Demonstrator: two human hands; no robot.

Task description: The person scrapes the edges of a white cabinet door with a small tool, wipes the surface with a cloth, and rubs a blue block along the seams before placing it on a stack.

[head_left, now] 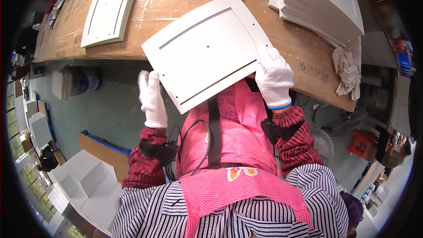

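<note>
A white panel (207, 44) with a shallow recessed rectangle, a dark slot along its near side and several small holes is tilted over the near edge of the cardboard-covered table. My right hand (275, 77), in a white knitted glove, is closed on the panel's right edge, thumb on the upper face. Beside the left edge is my left hand (153, 101), gloved as well, its fingers stretched upward and somewhat apart. It is very close to that edge; whether it touches cannot be told. What lies beneath the panel is hidden.
A similar white panel (112, 11) lies at the table's left, and a stack of white panels (324, 6) stands at the right. A crumpled cloth (346, 72) hangs over the right edge. Below are a bucket (86, 79), white boards (88, 180) and a red stool (361, 143).
</note>
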